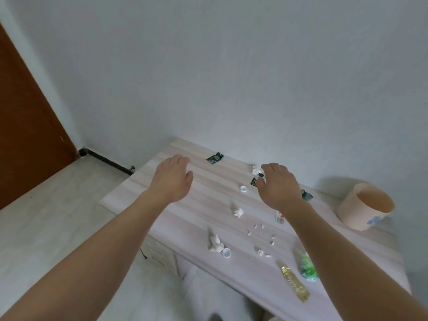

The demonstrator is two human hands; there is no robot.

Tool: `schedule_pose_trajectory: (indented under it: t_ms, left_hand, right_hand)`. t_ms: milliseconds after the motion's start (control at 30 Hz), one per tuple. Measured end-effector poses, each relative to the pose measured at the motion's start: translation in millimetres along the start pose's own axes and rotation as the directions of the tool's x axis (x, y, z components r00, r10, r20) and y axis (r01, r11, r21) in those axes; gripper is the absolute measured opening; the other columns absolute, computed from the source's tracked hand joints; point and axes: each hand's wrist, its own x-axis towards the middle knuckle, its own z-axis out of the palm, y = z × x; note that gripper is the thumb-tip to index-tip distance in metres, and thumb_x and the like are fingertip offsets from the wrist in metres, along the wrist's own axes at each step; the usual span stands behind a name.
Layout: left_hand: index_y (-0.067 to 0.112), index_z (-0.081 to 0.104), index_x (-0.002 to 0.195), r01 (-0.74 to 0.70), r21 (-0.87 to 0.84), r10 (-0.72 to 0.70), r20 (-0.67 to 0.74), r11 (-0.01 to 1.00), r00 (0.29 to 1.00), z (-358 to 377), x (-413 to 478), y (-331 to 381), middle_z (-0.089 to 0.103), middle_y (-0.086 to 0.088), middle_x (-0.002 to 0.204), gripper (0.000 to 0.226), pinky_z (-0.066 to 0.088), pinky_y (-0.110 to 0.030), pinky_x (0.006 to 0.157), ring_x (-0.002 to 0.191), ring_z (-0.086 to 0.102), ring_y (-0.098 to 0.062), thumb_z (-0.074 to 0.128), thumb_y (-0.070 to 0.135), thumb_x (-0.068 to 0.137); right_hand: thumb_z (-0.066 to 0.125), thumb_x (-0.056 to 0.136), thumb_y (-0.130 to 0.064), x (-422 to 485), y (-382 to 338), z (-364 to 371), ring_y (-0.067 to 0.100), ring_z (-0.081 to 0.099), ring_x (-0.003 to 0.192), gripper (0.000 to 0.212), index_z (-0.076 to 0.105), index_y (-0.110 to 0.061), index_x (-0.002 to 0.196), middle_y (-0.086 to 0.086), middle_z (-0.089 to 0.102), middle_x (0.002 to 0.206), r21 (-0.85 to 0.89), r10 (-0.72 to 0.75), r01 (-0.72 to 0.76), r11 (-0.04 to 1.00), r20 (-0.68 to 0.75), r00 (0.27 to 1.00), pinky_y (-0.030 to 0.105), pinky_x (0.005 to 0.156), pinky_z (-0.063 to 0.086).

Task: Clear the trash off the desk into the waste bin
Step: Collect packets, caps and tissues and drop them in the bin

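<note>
The desk (pixel 185 218) is pale striped wood, its long axis running from far left to near right. At its far right end stands the bin (pixel 364 209), a peach round tub tilted so its open mouth faces up and left. Both bare hands hover over the desk's far half. The left hand (pixel 172 179) is empty, fingers loosely spread. The right hand (pixel 279 185) curls narrowly around a small white and black scrap (pixel 257 171). Near right lie a gold wrapper (pixel 295 284), pointing near-right, and a green wrapper (pixel 308 268). Crumpled tissues (pixel 215 244), two white caps (pixel 227 253) and white crumbs (pixel 262 239) litter the middle; a dark packet (pixel 215 158) lies at the far edge.
</note>
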Motion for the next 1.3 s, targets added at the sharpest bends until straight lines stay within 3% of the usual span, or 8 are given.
schedule_pose_trajectory:
  t_ms: [300,700,1100,1300]
  left_hand:
    - [0.012,0.042,0.136,-0.048,0.014,0.048,0.047,0.999,0.998,36,104,-45,0.046,-0.008,0.139,0.044,0.033,-0.042,0.106,0.125,0.043,-0.029,0.042,0.03,0.096]
    - [0.011,0.043,0.135,-0.137,-0.016,0.138,0.14,0.99,0.981,80,239,-83,0.048,-0.008,0.136,0.044,0.034,-0.041,0.106,0.123,0.045,-0.027,0.043,0.028,0.095]
    - [0.008,0.042,0.135,-0.369,-0.12,0.388,0.283,0.922,0.877,154,337,-126,0.049,-0.01,0.133,0.044,0.038,-0.041,0.103,0.12,0.047,-0.027,0.043,0.026,0.095]
    - [0.009,0.043,0.131,-0.403,-0.178,0.44,0.369,0.898,0.818,198,365,-117,0.05,-0.011,0.131,0.04,0.039,-0.043,0.1,0.118,0.047,-0.029,0.042,0.023,0.094]
  right_hand:
    - [0.043,0.091,-0.027,107,-8,54,0.031,0.05,0.11,0.039,0.053,-0.008,0.124,0.011,0.056,0.122,0.02,0.035,-0.035,0.999,0.019,0.999,0.04,0.09,0.042]
    - [0.043,0.091,-0.026,214,3,105,0.03,0.048,0.114,0.041,0.049,-0.011,0.128,0.01,0.054,0.127,0.014,0.195,-0.197,0.98,0.113,0.974,0.04,0.091,0.041]
    - [0.044,0.09,-0.027,241,-3,161,0.027,0.049,0.113,0.041,0.048,-0.016,0.13,0.006,0.054,0.128,-0.073,0.466,-0.462,0.884,0.207,0.86,0.039,0.09,0.043]
    - [0.045,0.088,-0.025,248,13,187,0.028,0.047,0.116,0.04,0.05,-0.015,0.127,0.007,0.052,0.13,-0.085,0.55,-0.549,0.832,0.263,0.793,0.039,0.09,0.041]
